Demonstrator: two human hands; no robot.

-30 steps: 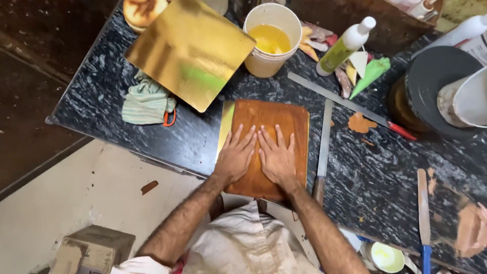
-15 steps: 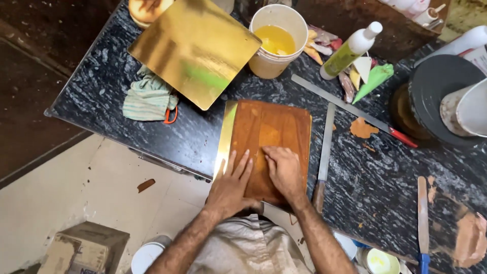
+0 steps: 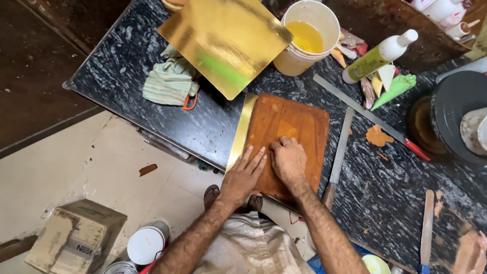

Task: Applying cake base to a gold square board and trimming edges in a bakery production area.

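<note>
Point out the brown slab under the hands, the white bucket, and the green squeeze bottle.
brown slab (image 3: 297,122), head view, bare top surface beyond the fingers.
white bucket (image 3: 290,62), head view, outer wall below the rim.
green squeeze bottle (image 3: 369,63), head view, middle of its body.

Even bright light, glare on gold board (image 3: 225,43) — sharp, slight edge distortion

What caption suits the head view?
Both hands, left hand flat, right hand curled, press a brown slab on a gold board.
</note>
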